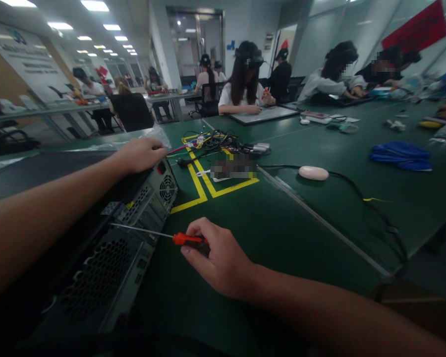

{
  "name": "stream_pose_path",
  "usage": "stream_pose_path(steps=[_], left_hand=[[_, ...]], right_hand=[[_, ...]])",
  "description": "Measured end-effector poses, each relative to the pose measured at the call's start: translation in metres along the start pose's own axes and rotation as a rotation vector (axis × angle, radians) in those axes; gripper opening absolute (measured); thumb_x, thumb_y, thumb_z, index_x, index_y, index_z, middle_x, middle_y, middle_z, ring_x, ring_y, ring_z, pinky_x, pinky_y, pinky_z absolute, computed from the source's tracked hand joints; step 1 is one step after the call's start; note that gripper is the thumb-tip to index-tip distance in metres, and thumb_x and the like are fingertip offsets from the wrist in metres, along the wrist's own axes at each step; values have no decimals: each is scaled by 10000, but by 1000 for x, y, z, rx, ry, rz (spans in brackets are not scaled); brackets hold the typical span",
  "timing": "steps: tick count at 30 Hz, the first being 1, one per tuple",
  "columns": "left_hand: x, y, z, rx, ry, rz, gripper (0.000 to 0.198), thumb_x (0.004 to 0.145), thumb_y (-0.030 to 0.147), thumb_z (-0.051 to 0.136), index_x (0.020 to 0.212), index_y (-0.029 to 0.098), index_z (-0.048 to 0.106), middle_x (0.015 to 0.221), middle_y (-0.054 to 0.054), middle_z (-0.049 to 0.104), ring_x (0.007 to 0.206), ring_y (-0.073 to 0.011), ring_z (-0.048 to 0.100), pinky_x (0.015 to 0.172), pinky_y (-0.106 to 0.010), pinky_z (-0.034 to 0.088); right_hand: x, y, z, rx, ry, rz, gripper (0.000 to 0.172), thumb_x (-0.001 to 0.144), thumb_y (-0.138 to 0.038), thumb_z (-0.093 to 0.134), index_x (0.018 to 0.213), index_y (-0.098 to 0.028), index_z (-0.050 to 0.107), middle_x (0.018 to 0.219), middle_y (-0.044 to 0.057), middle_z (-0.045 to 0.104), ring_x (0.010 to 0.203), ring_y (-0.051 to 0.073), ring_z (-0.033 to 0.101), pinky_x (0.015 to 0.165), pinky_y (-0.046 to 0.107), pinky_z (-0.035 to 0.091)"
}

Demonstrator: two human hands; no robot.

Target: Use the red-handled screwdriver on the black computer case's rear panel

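Observation:
A black desktop computer case (148, 196) lies on the left, its metal back panel with fan grille and vents facing right. My left hand (143, 152) rests at the case's far corner, fingers bent over the edge; the fingertips are partly hidden. My right hand (221, 260) is closed around the red-orange handle of a screwdriver (182, 239). Its long thin shaft points left, and the tip meets the back panel near the slot covers and the honeycomb vent. Whether the tip sits on a screw is too small to tell.
Tangled cables (223, 141) lie beyond the case on the green table (282, 238), near yellow tape (196, 178). A pale pink oval object (313, 173) sits by a black cord. Blue cloth (401, 156) lies at right. Several people work at the tables beyond.

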State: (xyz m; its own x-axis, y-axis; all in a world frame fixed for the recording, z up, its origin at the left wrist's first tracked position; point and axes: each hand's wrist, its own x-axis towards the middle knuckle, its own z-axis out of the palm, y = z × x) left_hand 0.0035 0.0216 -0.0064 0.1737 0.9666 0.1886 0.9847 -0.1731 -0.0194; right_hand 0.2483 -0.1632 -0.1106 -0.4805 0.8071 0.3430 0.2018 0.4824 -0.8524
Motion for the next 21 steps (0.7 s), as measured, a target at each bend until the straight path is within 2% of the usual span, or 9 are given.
stream_pose_path(steps=[8, 15, 21], left_hand=[[-1, 0, 0, 8, -10, 19, 556, 901, 453, 370, 1132, 203, 809, 1152, -119, 792, 1087, -343, 699, 950, -394, 544], [-4, 4, -3, -2, -23, 22, 562, 890, 451, 362, 1107, 179, 804, 1150, -135, 788, 1076, -332, 712, 927, -374, 543], [-5, 6, -5, -7, -15, 6, 544, 867, 446, 387, 1108, 208, 813, 1139, -112, 797, 1079, -333, 710, 925, -375, 540]], right_hand=[[0, -1, -1, -3, 27, 17, 109, 962, -281, 670, 1030, -216, 615, 879, 3, 665, 718, 156, 578, 717, 299, 477], [1, 2, 0, -17, 91, -50, 147, 931, -292, 705, 1033, -197, 659, 912, 27, 689, 764, 169, 604, 764, 310, 498], [0, 2, 1, -22, 99, -55, 142, 962, -309, 689, 1043, -193, 690, 920, 33, 700, 789, 171, 625, 753, 300, 495]])
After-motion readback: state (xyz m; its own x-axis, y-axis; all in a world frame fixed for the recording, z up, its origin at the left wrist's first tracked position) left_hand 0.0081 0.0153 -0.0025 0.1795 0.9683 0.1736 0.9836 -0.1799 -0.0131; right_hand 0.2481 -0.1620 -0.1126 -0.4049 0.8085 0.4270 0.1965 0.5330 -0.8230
